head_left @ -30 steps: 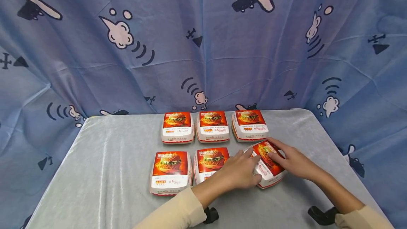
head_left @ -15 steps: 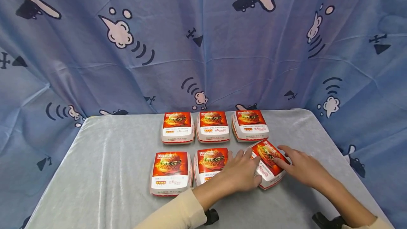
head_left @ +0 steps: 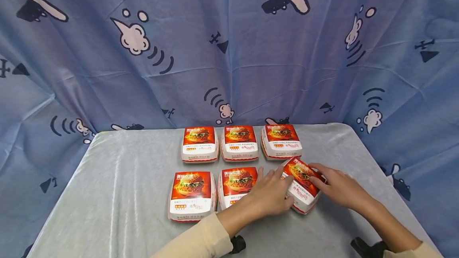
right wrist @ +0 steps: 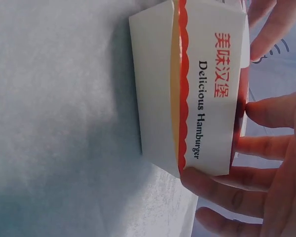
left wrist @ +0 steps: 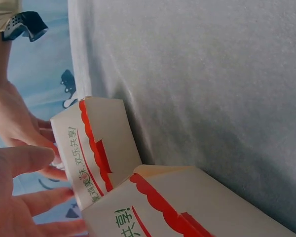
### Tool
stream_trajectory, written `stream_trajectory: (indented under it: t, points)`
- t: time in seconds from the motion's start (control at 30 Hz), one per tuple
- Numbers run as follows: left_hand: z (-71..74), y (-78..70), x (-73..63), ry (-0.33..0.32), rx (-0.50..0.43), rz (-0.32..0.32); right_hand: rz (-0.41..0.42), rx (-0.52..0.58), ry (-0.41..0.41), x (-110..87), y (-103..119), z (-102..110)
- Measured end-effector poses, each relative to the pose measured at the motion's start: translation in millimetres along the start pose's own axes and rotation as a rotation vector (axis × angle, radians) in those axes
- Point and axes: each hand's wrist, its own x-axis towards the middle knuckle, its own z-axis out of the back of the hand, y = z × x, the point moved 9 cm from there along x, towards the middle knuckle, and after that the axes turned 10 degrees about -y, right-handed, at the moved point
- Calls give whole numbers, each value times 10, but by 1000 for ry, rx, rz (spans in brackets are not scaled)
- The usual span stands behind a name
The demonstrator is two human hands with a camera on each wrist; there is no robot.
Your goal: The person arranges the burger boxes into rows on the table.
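Note:
The box at the right end of the near row is a red-and-white hamburger box (head_left: pixel 303 186), set askew. On its left side is my left hand (head_left: pixel 269 196), fingers spread and one fingertip on the lid; part of this hand covers the middle near box (head_left: pixel 238 180). My right hand (head_left: pixel 342 188) touches the same askew box from the right, with its thumb over the lid. In the right wrist view, digits of the right hand (right wrist: pixel 281 173) lie along the lid edge and a corner of the hamburger box (right wrist: pixel 207 89). The left wrist view shows fingers of the left hand (left wrist: pixel 24 192) reaching the box tops.
Behind stand three matching boxes in a row, left (head_left: pixel 199 144), middle (head_left: pixel 239 143) and right (head_left: pixel 281 141). Another box (head_left: pixel 191 196) is at the left of the near row. A grey cloth covers the table (head_left: pixel 143 194), and a blue printed curtain (head_left: pixel 229 51) hangs behind it.
My right hand has slid from the box's far corner rightward and toward me. The askew box has turned slightly, its near corner shifting right. The left hand has barely moved.

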Motion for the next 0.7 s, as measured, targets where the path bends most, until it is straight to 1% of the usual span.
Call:
stream_trajectory:
  t: [0.23, 0.53, 0.7]
  points:
    - [-7, -10, 4, 5, -31, -9, -3, 3, -5, -3, -8, -2]
    - [-10, -56, -51, 10, -8, -19, -3, 11, 6, -29, 5, 31]
    - [-1, -72, -74, 9, 5, -22, 6, 6, 13, -13, 19, 20]
